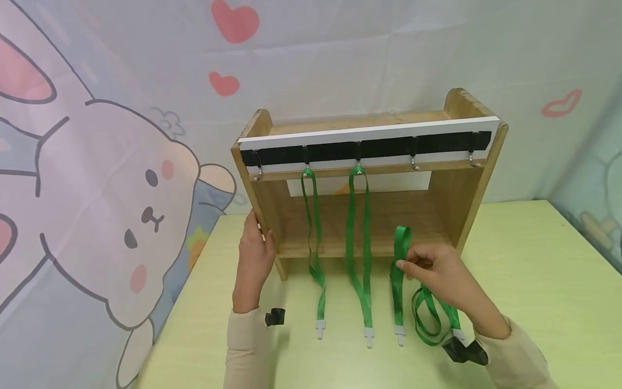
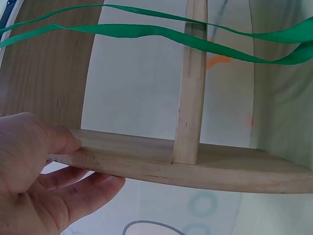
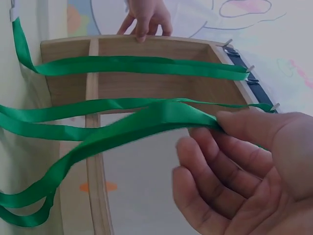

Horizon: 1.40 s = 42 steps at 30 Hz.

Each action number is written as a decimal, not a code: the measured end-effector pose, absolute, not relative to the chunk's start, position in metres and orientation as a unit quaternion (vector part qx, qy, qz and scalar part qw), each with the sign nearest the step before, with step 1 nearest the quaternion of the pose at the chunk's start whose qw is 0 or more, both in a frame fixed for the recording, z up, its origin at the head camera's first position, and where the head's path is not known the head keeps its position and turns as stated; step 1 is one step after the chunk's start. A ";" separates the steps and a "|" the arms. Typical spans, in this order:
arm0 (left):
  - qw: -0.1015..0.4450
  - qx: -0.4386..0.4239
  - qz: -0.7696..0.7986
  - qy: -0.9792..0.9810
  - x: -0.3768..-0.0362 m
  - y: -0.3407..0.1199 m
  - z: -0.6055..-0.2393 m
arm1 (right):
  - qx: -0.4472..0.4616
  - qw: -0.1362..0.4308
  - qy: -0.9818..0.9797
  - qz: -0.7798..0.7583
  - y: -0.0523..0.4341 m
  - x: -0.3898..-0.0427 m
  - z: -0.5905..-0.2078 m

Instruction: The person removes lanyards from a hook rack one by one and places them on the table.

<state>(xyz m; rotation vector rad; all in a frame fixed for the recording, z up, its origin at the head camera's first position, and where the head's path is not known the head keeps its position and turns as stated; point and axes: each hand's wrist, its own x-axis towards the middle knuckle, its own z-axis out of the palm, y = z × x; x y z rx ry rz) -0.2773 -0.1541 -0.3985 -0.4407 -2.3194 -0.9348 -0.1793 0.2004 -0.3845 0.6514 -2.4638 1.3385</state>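
My left hand (image 1: 255, 256) grips the left side panel (image 2: 132, 161) of a small wooden shelf (image 1: 408, 213), thumb on the inner side and fingers on the outer. My right hand (image 1: 444, 273) pinches a green lanyard (image 1: 398, 286) between thumb and index finger, in front of the shelf's lower right part. Its strap loops up above the fingertips, and its white clip points down. Two more green lanyards hang from metal hooks: a left lanyard (image 1: 317, 216) and a middle lanyard (image 1: 350, 227). Another green lanyard (image 1: 427, 319) lies looped on the table beneath my right wrist.
Along the shelf's top front runs a white board with a black strip (image 1: 389, 147) bearing several hooks. Two hooks at the right, one a silver hook (image 1: 414, 162), and one at the far left carry nothing. Behind the pale table (image 1: 525, 243) hangs a cartoon-printed cloth (image 1: 340, 65).
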 end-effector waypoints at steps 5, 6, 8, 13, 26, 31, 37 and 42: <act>0.297 -0.167 -0.360 -0.869 -0.278 -0.154 -0.397 | 0.271 0.115 -0.837 0.461 0.202 -0.182 -0.386; 0.295 -0.166 -0.362 -0.869 -0.278 -0.154 -0.397 | 0.272 0.109 -0.837 0.462 0.202 -0.182 -0.387; 0.289 -0.164 -0.366 -0.869 -0.277 -0.154 -0.397 | 0.266 0.089 -0.839 0.467 0.202 -0.182 -0.387; 0.282 -0.162 -0.368 -0.871 -0.277 -0.154 -0.399 | 0.256 0.038 -0.839 0.478 0.203 -0.178 -0.387; 0.288 -0.163 -0.360 -0.872 -0.277 -0.155 -0.399 | 0.276 -0.028 -0.840 0.466 0.208 -0.182 -0.393; 0.278 -0.155 -0.361 -0.876 -0.277 -0.154 -0.397 | 0.261 -0.056 -0.847 0.459 0.210 -0.183 -0.396; 0.276 -0.152 -0.359 -0.879 -0.277 -0.154 -0.397 | 0.250 -0.082 -0.848 0.460 0.211 -0.186 -0.399; 0.274 -0.152 -0.361 -0.878 -0.276 -0.154 -0.397 | 0.242 -0.090 -0.849 0.462 0.209 -0.190 -0.405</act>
